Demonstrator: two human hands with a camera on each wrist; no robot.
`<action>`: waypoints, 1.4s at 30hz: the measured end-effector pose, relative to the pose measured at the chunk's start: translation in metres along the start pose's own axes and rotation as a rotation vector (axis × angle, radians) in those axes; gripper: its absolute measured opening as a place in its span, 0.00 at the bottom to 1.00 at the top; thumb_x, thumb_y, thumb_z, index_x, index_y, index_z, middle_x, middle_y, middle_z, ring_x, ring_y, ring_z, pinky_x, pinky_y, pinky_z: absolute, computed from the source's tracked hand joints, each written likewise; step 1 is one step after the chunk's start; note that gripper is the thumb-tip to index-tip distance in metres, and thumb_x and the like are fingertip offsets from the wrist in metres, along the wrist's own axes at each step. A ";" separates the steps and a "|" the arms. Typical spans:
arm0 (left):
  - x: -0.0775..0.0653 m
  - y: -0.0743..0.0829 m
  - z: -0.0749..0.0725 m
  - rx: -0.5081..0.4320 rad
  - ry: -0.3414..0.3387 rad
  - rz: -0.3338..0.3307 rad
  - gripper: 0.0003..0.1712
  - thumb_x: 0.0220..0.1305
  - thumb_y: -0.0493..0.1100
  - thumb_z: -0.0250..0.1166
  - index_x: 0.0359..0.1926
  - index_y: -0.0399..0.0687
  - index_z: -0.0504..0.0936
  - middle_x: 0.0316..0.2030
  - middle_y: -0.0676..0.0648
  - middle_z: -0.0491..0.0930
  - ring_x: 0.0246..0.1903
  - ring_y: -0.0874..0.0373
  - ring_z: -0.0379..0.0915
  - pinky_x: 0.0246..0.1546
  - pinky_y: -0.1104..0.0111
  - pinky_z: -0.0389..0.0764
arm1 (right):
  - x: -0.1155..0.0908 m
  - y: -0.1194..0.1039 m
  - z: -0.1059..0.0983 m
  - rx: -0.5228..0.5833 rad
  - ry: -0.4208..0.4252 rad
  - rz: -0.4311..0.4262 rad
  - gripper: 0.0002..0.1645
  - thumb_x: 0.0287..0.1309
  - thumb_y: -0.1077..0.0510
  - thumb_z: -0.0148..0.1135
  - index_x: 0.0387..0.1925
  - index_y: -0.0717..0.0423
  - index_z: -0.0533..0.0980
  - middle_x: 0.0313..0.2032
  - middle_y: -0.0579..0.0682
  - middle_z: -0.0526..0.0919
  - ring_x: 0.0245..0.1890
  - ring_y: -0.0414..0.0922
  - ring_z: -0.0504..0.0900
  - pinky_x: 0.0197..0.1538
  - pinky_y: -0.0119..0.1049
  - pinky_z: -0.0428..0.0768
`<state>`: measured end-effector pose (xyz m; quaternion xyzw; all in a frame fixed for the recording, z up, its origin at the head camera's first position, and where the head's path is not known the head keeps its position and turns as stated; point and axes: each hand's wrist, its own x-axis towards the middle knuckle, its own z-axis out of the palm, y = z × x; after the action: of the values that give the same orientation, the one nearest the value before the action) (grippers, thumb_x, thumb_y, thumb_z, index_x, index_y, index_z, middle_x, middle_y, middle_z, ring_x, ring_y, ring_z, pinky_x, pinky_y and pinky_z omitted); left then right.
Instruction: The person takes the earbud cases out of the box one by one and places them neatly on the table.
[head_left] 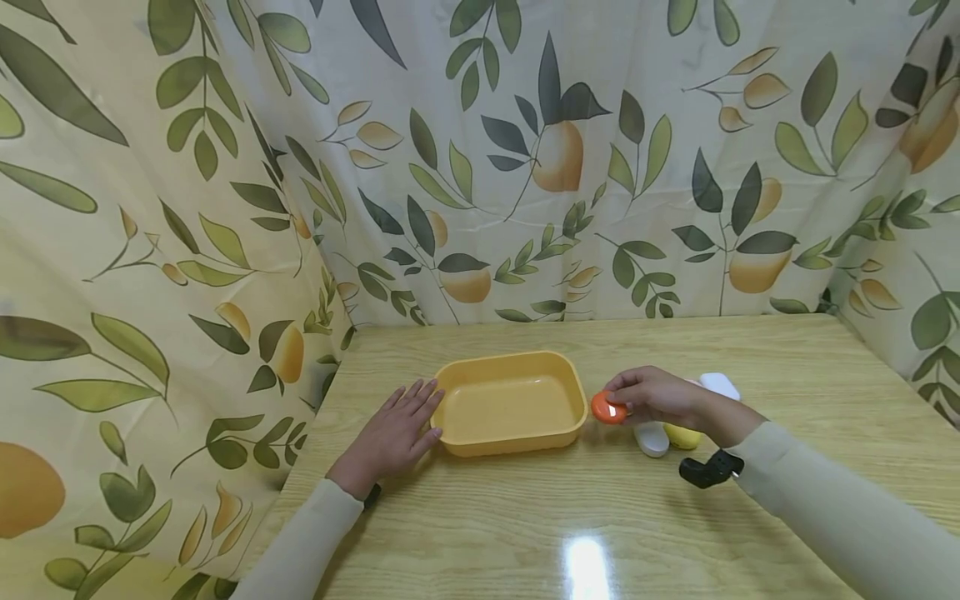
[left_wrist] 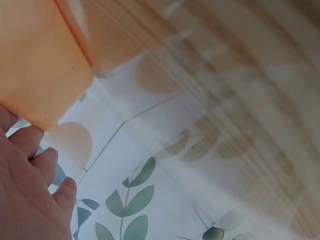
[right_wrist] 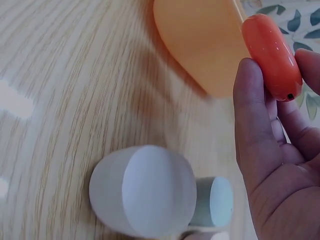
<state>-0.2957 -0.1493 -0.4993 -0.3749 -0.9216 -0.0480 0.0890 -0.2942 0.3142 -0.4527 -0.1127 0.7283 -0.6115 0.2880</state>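
Note:
In the head view a yellow plastic tray (head_left: pixel 551 445) stands on the table between both hands. My left hand (head_left: pixel 397 437) rests with its fingers spread at the tray's left rim; the left wrist view shows its fingers (left_wrist: pixel 46 162) right at the tray's edge. My right hand (head_left: pixel 652 396) pinches a glossy orange-red rounded case (head_left: pixel 608 408) between thumb and fingers, just off the tray's right side. Up close in the right wrist view, this case (right_wrist: pixel 272 55) is thick and oval, with a small dark slot at one end.
Under and behind the right hand lie a white rounded case (head_left: pixel 652 440), a yellow object (head_left: pixel 682 437) and a white item (head_left: pixel 720 384), partly hidden by the hand. The right wrist view adds a pale green rounded piece (right_wrist: pixel 220 202). Patterned curtains (head_left: pixel 525 167) stand behind the wooden table.

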 end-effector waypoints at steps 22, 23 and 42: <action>0.002 0.000 0.001 -0.008 -0.002 0.005 0.39 0.76 0.63 0.36 0.77 0.45 0.50 0.75 0.46 0.46 0.74 0.47 0.41 0.70 0.51 0.45 | -0.028 0.012 -0.016 0.027 0.067 0.018 0.19 0.68 0.59 0.57 0.51 0.72 0.72 0.43 0.56 0.80 0.41 0.48 0.81 0.49 0.46 0.81; 0.002 0.000 0.001 -0.007 -0.002 0.006 0.39 0.76 0.63 0.36 0.77 0.45 0.50 0.75 0.45 0.47 0.73 0.47 0.41 0.70 0.51 0.45 | -0.028 0.013 -0.017 0.030 0.064 0.016 0.19 0.68 0.60 0.57 0.51 0.72 0.71 0.43 0.57 0.80 0.42 0.48 0.81 0.49 0.45 0.81; 0.001 -0.002 0.002 -0.008 0.003 0.010 0.38 0.76 0.62 0.37 0.76 0.43 0.51 0.75 0.44 0.49 0.73 0.47 0.42 0.70 0.51 0.46 | -0.050 0.039 -0.029 0.138 0.078 -0.011 0.13 0.70 0.65 0.51 0.50 0.69 0.74 0.45 0.54 0.80 0.42 0.45 0.82 0.46 0.39 0.82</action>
<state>-0.2985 -0.1496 -0.5010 -0.3795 -0.9194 -0.0521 0.0892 -0.2631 0.3728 -0.4730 -0.0725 0.6944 -0.6658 0.2632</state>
